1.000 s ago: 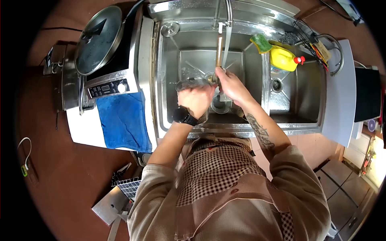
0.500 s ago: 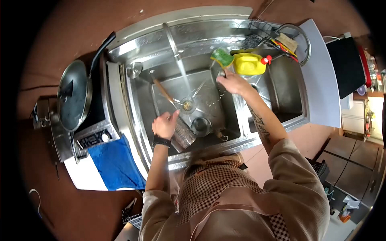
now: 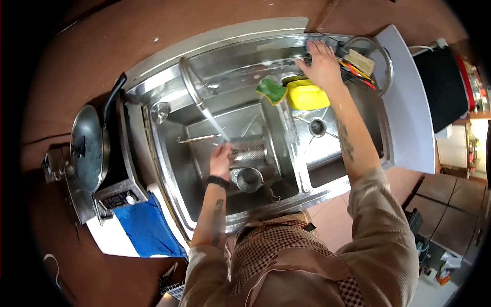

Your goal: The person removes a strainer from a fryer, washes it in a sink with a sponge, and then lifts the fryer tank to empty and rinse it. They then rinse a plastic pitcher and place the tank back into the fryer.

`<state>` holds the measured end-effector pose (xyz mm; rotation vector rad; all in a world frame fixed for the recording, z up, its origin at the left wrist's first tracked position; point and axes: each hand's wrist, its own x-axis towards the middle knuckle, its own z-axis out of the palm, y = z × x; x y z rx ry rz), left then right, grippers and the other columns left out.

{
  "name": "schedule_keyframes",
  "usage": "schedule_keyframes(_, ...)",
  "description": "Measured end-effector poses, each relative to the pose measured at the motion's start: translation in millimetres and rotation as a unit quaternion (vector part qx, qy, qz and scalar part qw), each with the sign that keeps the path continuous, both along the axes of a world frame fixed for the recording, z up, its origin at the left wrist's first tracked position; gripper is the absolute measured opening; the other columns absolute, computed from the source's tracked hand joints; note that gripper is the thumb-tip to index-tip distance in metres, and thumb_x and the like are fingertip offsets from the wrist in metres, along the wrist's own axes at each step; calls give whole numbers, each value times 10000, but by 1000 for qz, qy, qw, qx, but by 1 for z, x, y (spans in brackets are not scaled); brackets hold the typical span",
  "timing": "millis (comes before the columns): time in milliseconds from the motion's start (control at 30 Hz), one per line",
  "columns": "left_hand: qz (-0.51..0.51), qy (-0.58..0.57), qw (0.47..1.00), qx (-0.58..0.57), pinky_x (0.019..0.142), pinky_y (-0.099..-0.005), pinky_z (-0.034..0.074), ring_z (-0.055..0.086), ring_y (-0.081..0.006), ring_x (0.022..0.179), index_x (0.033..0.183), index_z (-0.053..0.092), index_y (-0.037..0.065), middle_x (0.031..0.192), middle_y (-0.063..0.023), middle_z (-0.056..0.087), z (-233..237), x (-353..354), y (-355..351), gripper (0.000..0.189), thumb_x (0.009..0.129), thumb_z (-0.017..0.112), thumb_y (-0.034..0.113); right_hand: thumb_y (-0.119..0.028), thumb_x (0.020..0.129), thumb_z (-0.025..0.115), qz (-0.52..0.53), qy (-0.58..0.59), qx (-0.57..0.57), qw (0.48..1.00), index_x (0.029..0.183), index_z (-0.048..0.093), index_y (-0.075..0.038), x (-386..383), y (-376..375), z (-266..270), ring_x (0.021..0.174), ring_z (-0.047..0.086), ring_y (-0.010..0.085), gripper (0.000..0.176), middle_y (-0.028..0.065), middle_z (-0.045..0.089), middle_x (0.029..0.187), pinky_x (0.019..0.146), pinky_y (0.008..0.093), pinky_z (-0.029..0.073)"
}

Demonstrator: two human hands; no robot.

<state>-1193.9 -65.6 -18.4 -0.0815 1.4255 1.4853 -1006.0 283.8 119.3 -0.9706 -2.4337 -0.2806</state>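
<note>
My left hand (image 3: pixel 221 157) grips a cylindrical metal mesh strainer (image 3: pixel 251 153) lying on its side in the left basin of the steel sink (image 3: pixel 169 169). Water runs down from the faucet (image 3: pixel 190 84) beside my fingers. A small round metal cup (image 3: pixel 249 179) stands just below the strainer, and a wire utensil (image 3: pixel 197 138) lies to the left. My right hand (image 3: pixel 322 62) reaches to the sink's back ledge with its fingers spread, next to a wire rack (image 3: pixel 371 56). Just below it are a yellow bottle (image 3: pixel 305 94) and a green sponge (image 3: pixel 271 90).
A lidded pan (image 3: pixel 88 147) sits on a cooker (image 3: pixel 120 189) left of the sink, with a blue cloth (image 3: pixel 146 227) in front. The right basin has an open drain (image 3: pixel 317 126). A white board (image 3: pixel 409 102) and a black block (image 3: pixel 441 84) lie at the right.
My right hand moved from beside the sponge up to the back ledge. My left hand turned the strainer onto its side under the water. The view swung a little further left.
</note>
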Motion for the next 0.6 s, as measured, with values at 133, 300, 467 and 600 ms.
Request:
schedule_keyframes(133, 31, -54, 998, -2, 547, -260, 426, 593, -111, 671, 967, 618, 68, 803, 5, 618, -6, -1, 21, 144, 925, 673, 194, -327, 942, 596, 146, 120, -512, 838, 1066, 664, -51, -72, -122, -18, 874, 680, 275, 311, 144, 694, 927, 822, 392, 540)
schedule_keyframes(300, 115, -94, 982, 118, 888, -367, 516, 585, -208, 1121, 1243, 516, 88, 1192, -52, 593, -40, -1, 37, 319, 958, 612, 194, -265, 957, 602, 85, 229, -877, 414, 737, 590, -28, -169, -220, -64, 469, 527, 127, 323, 60, 593, 622, 399, 259, 406)
schedule_keyframes(467, 113, -141, 974, 138, 895, -369, 515, 591, -174, 1092, 1232, 511, 106, 1167, -28, 598, -40, -13, 32, 294, 1008, 514, 296, -279, 943, 595, 181, 149, -608, 759, 780, 616, -48, -185, -231, -65, 528, 581, 269, 283, 133, 618, 651, 488, 377, 469)
schedule_keyframes(600, 194, -173, 963, 63, 968, -431, 474, 594, -237, 1099, 1220, 530, 49, 1169, -86, 626, 10, -13, 36, 314, 1053, 386, 272, -255, 889, 599, 309, -80, -297, 900, 948, 669, -52, -151, -189, -39, 941, 632, 368, 223, 185, 668, 928, 885, 470, 483)
